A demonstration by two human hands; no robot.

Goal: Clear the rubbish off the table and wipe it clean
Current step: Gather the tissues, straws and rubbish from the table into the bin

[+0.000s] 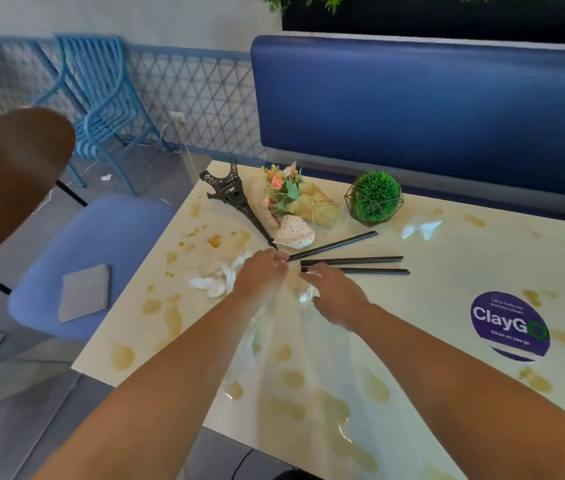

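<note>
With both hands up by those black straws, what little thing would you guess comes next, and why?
Probably gather the three black straws into the clear plastic bag that both hands seem to hold open. The left hand pinches near one straw's end and the right hand touches another, while crumpled white tissues and brown stains wait on the cream table.

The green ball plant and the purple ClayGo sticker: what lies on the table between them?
In the head view, between the green ball plant and the ClayGo sticker lie a crumpled white tissue and the straw tips.
</note>
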